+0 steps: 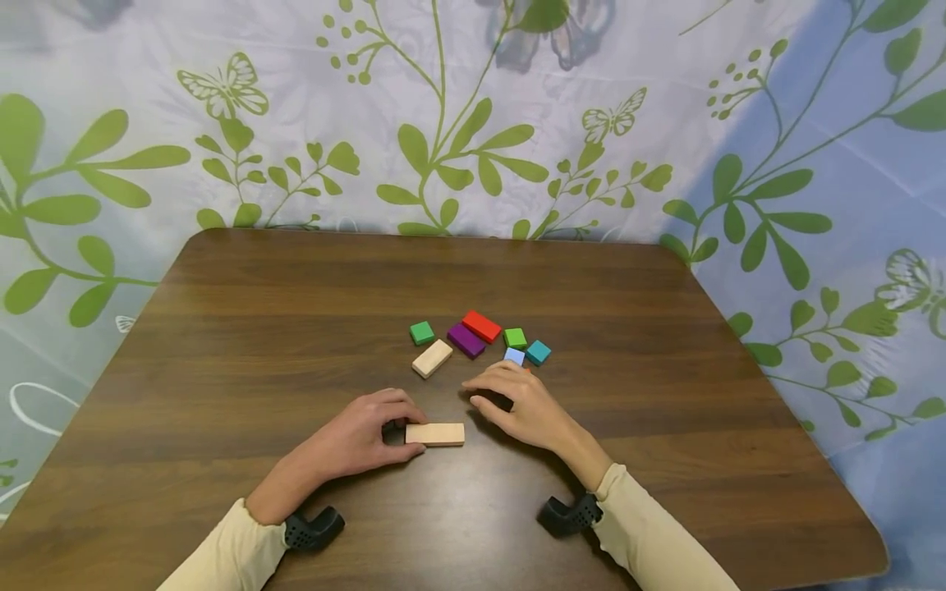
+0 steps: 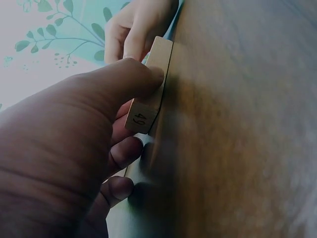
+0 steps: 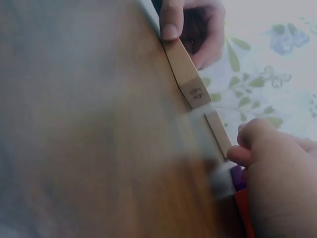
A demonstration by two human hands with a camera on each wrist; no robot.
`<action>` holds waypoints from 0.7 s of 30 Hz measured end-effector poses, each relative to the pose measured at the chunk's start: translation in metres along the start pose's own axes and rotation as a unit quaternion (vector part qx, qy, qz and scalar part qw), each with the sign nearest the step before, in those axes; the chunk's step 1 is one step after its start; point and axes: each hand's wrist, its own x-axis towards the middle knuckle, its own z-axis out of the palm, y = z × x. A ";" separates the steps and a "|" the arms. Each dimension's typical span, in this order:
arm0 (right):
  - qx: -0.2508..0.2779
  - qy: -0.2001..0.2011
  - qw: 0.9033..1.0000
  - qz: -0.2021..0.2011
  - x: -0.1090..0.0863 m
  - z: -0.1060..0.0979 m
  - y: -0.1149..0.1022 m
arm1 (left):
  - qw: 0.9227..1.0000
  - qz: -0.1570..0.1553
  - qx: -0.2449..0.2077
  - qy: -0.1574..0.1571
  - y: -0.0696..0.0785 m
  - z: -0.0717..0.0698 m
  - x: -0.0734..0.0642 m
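My left hand (image 1: 373, 435) pinches one end of a plain wooden block (image 1: 443, 434) between thumb and fingers, low over the table. A dark printed number shows on the end of that wooden block (image 2: 140, 119) in the left wrist view. To the right, my right hand (image 1: 525, 404) has loosely bent fingers and nothing visible in its grasp. It lies beside a light blue cube (image 1: 513, 356) and partly covers an orange piece (image 1: 527, 371). Past the fingertips, a second wooden block (image 1: 432, 359) lies on the table.
Red (image 1: 482, 327) and purple (image 1: 466, 340) blocks lie side by side on the brown table (image 1: 296, 328). Around them are a dark green cube (image 1: 422, 332), a light green cube (image 1: 515, 338) and a teal cube (image 1: 539, 353). Behind the table hangs a leaf-patterned cloth (image 1: 296, 98).
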 end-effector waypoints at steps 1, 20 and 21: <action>-0.005 0.002 1.000 0.001 0.000 0.000 0.002 | 1.000 0.000 -0.001 -0.001 0.000 0.000 0.001; -0.192 0.049 0.980 -0.024 0.047 0.020 0.007 | 1.000 -0.006 -0.018 -0.010 -0.002 0.001 0.001; -0.195 0.048 0.979 -0.023 0.049 0.021 0.007 | 1.000 -0.008 -0.019 -0.011 -0.002 0.000 0.001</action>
